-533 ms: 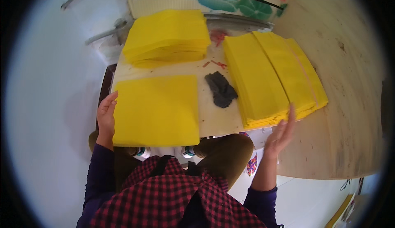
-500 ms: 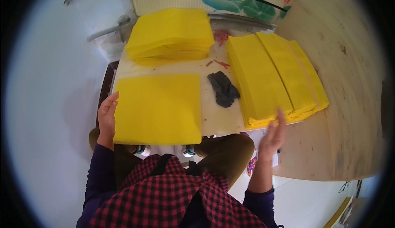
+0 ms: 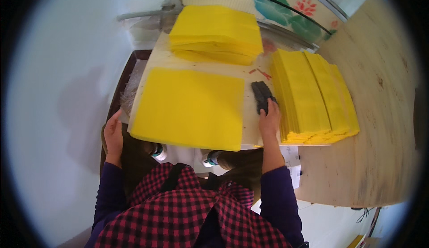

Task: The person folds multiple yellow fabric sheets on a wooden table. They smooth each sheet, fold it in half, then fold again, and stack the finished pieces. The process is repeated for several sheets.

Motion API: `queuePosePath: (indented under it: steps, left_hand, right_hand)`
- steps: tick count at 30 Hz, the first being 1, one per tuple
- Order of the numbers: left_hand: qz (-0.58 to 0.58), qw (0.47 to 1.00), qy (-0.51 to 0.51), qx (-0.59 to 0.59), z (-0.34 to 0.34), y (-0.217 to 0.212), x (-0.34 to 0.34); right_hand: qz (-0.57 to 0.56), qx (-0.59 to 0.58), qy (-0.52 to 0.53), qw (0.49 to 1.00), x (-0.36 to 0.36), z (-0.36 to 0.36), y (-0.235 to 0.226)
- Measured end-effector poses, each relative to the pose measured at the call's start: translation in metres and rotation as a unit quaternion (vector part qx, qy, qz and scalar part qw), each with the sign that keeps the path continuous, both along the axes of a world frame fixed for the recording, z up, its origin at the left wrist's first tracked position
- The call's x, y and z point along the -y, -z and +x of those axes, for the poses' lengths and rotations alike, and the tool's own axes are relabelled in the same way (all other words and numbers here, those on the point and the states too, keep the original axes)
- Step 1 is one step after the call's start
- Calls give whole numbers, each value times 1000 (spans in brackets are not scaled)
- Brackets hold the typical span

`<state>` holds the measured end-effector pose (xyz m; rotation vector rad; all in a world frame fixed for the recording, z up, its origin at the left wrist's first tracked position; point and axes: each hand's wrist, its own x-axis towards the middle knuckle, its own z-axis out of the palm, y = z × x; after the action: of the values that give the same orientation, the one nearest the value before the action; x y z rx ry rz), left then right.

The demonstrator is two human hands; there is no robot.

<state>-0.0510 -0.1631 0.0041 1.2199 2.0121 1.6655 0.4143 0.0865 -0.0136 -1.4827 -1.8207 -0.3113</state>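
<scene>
Dark grey cloth (image 3: 260,91): long axis runs away from you, near end angled slightly right; crumpled, ridged; on table (image 3: 251,129) between flat yellow sheets (image 3: 190,107) and right-hand yellow stack (image 3: 299,96); your right hand (image 3: 270,119) covers its near end, grip cannot be told; your left hand (image 3: 114,138) loose, empty, beside sheets

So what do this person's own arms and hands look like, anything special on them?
The left hand and right hand are ungloved. Dark purple sleeves cover the arms but stop short of the wrists. A red-and-black checked garment covers the torso. I see no cables or markings on the hands.
</scene>
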Motion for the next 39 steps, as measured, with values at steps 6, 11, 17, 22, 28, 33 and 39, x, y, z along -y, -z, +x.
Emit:
queuePosePath:
  steps: [6, 11, 17, 22, 28, 33, 39]
  left_hand:
    - [35, 998, -28, 40, -5, 7, 23]
    - [32, 998, -33, -34, -3, 7, 23]
    - [30, 992, 5, -123, 3, -3, 17]
    - [32, 980, 99, -170, 14, -14, 0]
    - [-3, 940, 226, -256, 12, -24, -41]
    - [-74, 904, 294, -300, -10, -13, -90]
    - [-137, 903, 251, -320, -25, -15, -146]
  right_hand:
    - [-218, -29, 25, 975, -29, 11, 10]
    - [-245, -14, 57, 968, -28, 7, 13]
    - [-118, -182, -52, 975, 17, 10, 17]
    - [-190, -283, -157, 927, 68, -3, 0]
    - [-208, -145, -302, 919, 99, -53, -41]
    - [-228, -8, -316, 921, 60, -82, -43]
    - [-229, -2, -256, 939, -1, -104, -39]
